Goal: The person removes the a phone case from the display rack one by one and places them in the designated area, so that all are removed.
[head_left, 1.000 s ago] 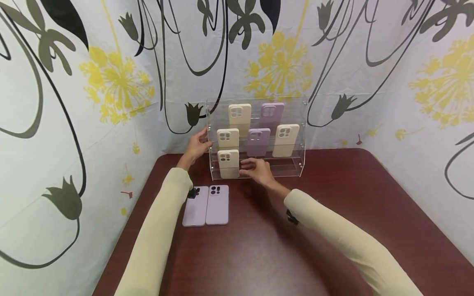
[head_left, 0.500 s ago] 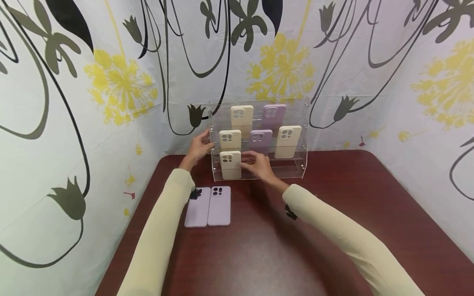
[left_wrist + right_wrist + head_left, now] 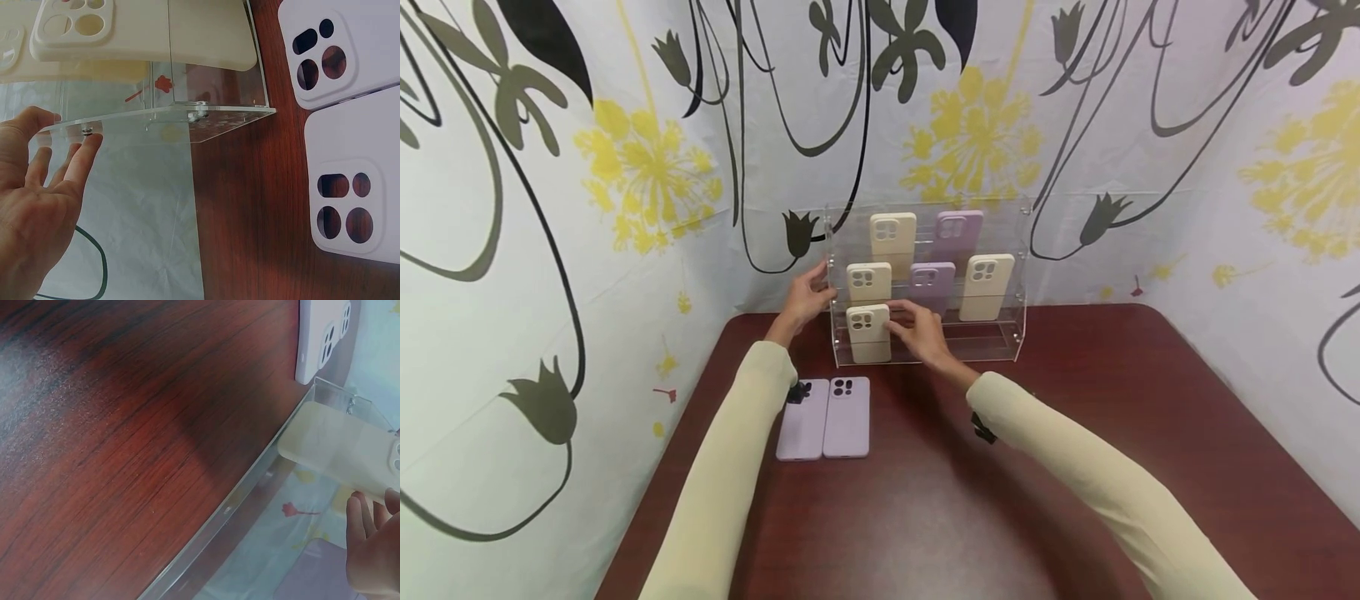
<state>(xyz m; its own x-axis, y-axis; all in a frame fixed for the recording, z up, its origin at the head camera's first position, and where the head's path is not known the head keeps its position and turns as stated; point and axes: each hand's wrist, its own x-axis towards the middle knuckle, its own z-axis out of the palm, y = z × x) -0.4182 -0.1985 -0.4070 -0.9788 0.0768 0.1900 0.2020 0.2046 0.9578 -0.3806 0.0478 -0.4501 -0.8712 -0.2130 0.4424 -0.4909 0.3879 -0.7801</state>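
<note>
A clear acrylic display stand (image 3: 985, 343) holds cream and lilac phone cases in tiers. On the lowest tier, at the left, a cream phone case (image 3: 868, 337) stands leaning back. My right hand (image 3: 925, 335) pinches its right edge near the top, thumb in front; the right wrist view shows that hand (image 3: 375, 550) against the case's side (image 3: 340, 447). With fingertips on the outer face and a finger at the back edge, my left hand (image 3: 803, 302) holds the stand's left side panel (image 3: 206, 119). Two lilac phone cases (image 3: 847, 425) lie side by side on the table.
Behind the held case are another cream case (image 3: 868, 283), a lilac case (image 3: 931, 283) and a cream case (image 3: 987, 287). A cream case (image 3: 892, 233) and a lilac case (image 3: 958, 229) stand on top. The dark red table (image 3: 940, 517) meets patterned walls (image 3: 700, 208).
My right hand has risen slightly along the cream case's right edge, and its thumb now lies against that edge. The left hand stays on the stand; the view has shifted a little.
</note>
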